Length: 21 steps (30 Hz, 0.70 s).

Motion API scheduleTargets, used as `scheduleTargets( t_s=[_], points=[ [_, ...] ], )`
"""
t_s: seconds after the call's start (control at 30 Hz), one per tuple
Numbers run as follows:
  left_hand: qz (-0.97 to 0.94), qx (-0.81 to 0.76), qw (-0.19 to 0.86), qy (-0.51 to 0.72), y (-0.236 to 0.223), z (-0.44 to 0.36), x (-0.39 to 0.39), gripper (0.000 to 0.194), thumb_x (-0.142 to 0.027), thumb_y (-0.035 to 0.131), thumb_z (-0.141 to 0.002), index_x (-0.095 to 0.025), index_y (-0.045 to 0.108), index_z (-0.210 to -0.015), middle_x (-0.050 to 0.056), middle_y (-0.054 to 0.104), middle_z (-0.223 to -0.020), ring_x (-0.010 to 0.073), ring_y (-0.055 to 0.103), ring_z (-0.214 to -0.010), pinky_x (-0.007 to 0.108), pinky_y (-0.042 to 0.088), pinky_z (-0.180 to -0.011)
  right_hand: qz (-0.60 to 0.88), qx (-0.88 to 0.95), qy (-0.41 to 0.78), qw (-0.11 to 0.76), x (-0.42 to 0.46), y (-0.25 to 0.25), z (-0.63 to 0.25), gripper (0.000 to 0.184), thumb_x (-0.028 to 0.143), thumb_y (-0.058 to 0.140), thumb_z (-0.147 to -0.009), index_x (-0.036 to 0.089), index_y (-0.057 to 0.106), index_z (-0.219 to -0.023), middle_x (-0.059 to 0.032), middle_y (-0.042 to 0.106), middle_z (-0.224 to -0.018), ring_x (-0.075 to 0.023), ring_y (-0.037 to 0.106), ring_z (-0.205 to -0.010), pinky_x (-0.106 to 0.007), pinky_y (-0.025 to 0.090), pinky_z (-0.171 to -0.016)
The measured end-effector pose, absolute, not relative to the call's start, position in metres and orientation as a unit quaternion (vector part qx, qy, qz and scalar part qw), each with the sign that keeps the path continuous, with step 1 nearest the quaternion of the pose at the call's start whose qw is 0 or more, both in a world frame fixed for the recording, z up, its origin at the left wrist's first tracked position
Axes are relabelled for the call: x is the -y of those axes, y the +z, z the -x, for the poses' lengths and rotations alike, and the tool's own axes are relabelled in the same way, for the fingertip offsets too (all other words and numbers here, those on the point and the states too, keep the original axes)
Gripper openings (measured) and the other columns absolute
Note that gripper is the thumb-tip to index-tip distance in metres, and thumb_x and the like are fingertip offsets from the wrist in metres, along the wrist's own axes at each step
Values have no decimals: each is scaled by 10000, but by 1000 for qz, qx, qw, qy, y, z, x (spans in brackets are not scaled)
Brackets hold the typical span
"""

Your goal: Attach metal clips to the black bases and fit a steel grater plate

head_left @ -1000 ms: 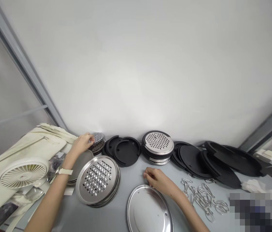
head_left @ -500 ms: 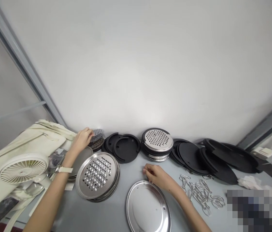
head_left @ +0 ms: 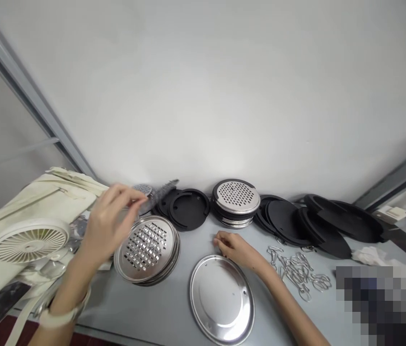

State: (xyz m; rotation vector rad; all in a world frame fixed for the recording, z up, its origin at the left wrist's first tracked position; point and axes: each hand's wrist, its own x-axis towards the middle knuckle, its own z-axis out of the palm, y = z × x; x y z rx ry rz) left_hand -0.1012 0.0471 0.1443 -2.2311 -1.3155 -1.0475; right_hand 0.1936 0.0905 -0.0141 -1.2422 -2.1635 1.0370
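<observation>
My left hand (head_left: 111,223) pinches the edge of a thin perforated metal grater disc (head_left: 161,193), blurred and tilted in the air above the left part of the table. Below it lies a stack of larger round grater plates (head_left: 147,250). Behind the hand, more small grater discs (head_left: 142,189) sit near the wall. My right hand (head_left: 232,246) rests on the table with curled fingers, just beyond a plain shiny metal disc (head_left: 221,300). Whether those fingers hold anything is hidden.
Black round holders (head_left: 190,209) lie along the wall, beside a stack topped by a grater (head_left: 236,196). More black discs (head_left: 285,221) and a heap of metal clips (head_left: 298,269) are at right. A white fan (head_left: 31,242) and cream bag (head_left: 66,197) stand left.
My left hand has lifted a small grater disc from the pile by the wall and brought it toward me. My right hand stays in place, and the view has tilted slightly.
</observation>
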Motion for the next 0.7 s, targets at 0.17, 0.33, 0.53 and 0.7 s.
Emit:
scheduleTargets(
  t_s=[0.17,0.33,0.53,0.7],
  points=[
    [884,339,58,-316,122,44,16,193,-130,421,-933,-219,593,-937,-9,605,-823,130,550,-766,277,390,-764,440,783,381,220,-92,-17,-195,249,301,412,-918,184,522,-728,26,529,-615,-129,482,-577,-234,352,-548],
    [911,219,94,-337,49,-5,43,239,-41,421,-900,-159,574,-760,-38,599,-683,74,509,-567,256,344,-571,432,779,404,209,-93,-18,-198,237,280,401,-921,176,549,-768,26,549,-615,-128,522,-578,-227,382,-556],
    [900,233,105,-353,10,-13,47,247,-40,402,-906,-126,599,-786,-27,577,-615,93,494,-527,263,321,-531,431,776,411,207,-92,-15,-199,242,292,412,-920,171,569,-780,24,540,-629,-127,507,-594,-224,383,-561],
    [905,268,59,-325,3,-5,45,302,-68,300,-943,-111,585,-854,18,576,-659,133,506,-589,287,327,-553,431,775,414,206,-92,-15,-199,253,304,408,-925,167,576,-795,26,543,-622,-126,516,-587,-224,389,-564]
  ],
)
